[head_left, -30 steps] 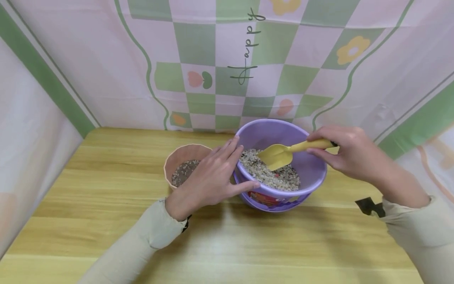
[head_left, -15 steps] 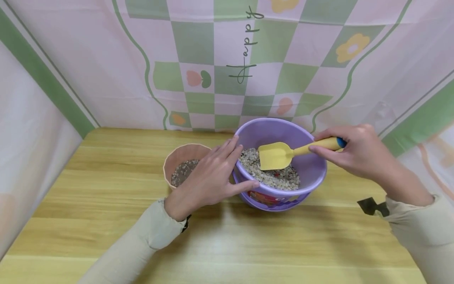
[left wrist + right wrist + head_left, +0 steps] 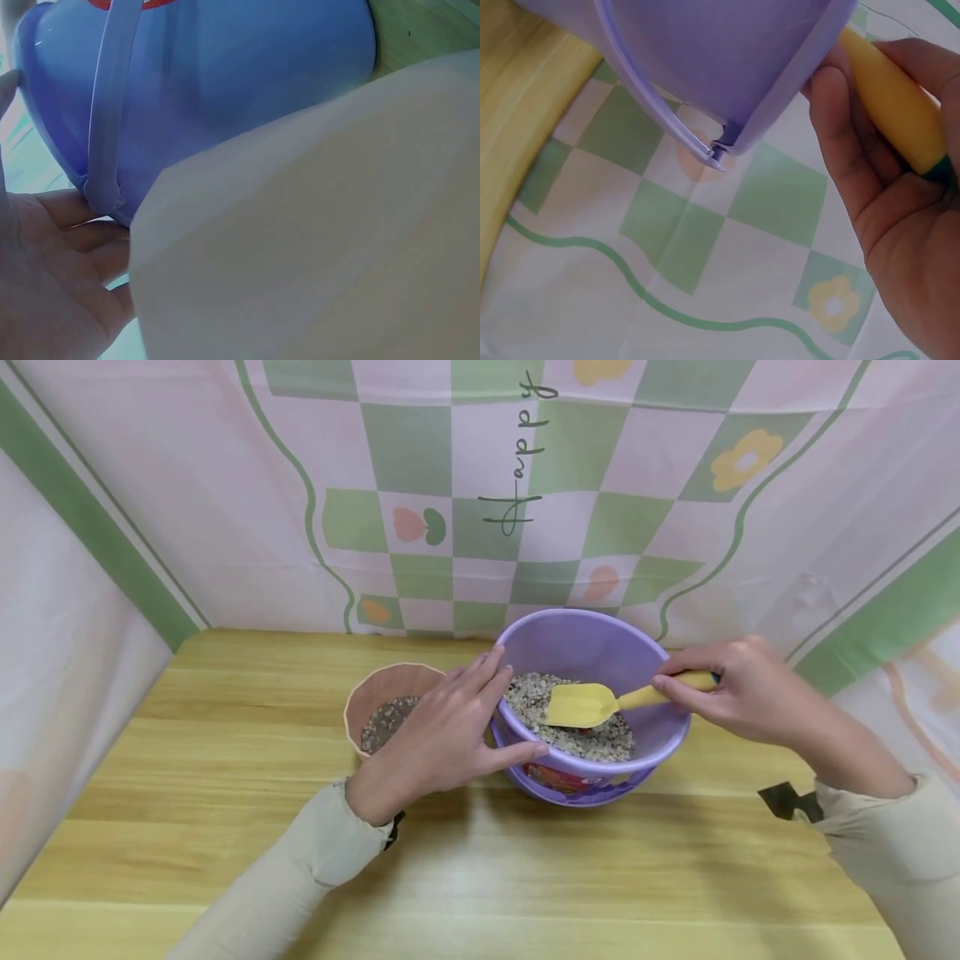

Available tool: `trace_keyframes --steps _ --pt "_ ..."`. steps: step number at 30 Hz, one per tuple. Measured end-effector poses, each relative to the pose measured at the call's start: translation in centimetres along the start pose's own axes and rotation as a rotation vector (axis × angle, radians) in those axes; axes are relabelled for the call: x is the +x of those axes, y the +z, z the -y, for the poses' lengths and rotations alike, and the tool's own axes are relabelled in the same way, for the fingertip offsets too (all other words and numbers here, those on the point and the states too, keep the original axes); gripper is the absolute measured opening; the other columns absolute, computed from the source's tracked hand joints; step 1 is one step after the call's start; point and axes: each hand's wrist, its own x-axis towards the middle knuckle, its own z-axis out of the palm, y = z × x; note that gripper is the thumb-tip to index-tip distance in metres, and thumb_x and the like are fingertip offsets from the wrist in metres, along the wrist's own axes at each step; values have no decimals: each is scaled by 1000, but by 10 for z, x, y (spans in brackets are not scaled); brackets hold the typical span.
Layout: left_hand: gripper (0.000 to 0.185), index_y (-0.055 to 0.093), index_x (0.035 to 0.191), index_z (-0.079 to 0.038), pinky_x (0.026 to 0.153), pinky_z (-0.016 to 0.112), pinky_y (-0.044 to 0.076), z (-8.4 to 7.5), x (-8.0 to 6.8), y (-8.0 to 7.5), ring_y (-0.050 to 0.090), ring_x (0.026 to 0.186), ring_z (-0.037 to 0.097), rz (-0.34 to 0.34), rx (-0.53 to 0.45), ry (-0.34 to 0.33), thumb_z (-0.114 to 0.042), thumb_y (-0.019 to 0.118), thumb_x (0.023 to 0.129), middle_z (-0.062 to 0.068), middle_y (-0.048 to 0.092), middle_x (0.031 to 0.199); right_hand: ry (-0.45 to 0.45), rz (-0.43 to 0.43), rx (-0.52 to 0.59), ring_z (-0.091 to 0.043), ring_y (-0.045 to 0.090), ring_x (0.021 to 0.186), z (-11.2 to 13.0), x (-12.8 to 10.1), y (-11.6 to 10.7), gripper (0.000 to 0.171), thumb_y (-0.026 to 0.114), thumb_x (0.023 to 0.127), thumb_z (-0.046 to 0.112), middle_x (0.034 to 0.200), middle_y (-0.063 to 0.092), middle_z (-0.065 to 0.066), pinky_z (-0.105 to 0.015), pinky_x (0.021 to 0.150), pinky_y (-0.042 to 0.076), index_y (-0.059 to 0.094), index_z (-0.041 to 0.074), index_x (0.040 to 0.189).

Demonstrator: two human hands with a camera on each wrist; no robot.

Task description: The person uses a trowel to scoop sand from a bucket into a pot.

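Purple bucket at the middle of the wooden bench, close to the patterned backdrop; we see it partly filled with pale gravel. A lavender carrying handle hangs down along its outer wall, and a red label shows low on the front. Our left hand lies against the bucket's left side, fingers straight and spread, fingertips reaching the rim and thumb stretched along the front wall; it braces the bucket rather than grips it. In the left wrist view the palm sits just beside the blue-tinted wall, though a pale sleeve blocks most of that frame, so the contact there is hard to judge. Our right hand curls its fingers and thumb round the handle of a yellow trowel, whose handle crosses the right rim. The trowel's blade lies nearly flat on or just above the gravel; we cannot tell whether it touches. The right wrist view shows a dark band at the handle's end, inside the palm. A pink ribbed pot holding darker gravel stands just beside the bucket on the left, partly behind our left hand.
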Motion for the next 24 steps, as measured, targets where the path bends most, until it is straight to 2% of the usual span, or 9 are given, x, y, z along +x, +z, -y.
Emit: trace_keyframes --steps 2,7,11,15,20,24 --pt "97 44 148 1 114 42 34 0 0 -1 40 140 33 -2 15 0 -76 50 88 19 28 160 -22 35 9 4 62 65 0 2 0 15 82 78 4 85 77 -1 -11 56 47 80 12 90" --pt "98 43 149 1 115 42 33 -1 1 -3 39 141 33 9 8 -11 -75 52 87 19 28 160 -61 137 -17 3 64 68 3 9 0 26 89 69 6 85 76 7 -12 57 49 81 15 93" --pt "97 43 149 1 116 42 30 -1 1 -3 36 143 33 15 -14 -12 -75 52 88 19 27 160 -15 230 -25 1 65 70 9 11 -1 26 88 72 6 87 75 8 -14 57 51 81 15 95" --pt "97 42 149 1 116 42 30 -1 1 -2 35 143 33 13 -26 -14 -74 52 88 19 26 160 28 301 -1 -6 69 73 15 14 -2 25 85 76 4 92 76 3 -16 59 53 80 13 99" --pt "96 43 149 1 116 42 30 -1 0 -1 34 144 33 5 -34 -13 -73 53 88 19 26 161 24 305 19 -11 72 75 17 15 -1 29 83 75 -3 93 77 -2 -15 60 53 80 10 101" --pt "97 43 149 1 116 42 30 0 1 -1 33 144 33 7 -39 -7 -74 51 88 19 25 161 -34 274 20 -11 72 76 13 13 -2 31 84 72 -4 93 77 -2 -13 60 53 80 9 100"
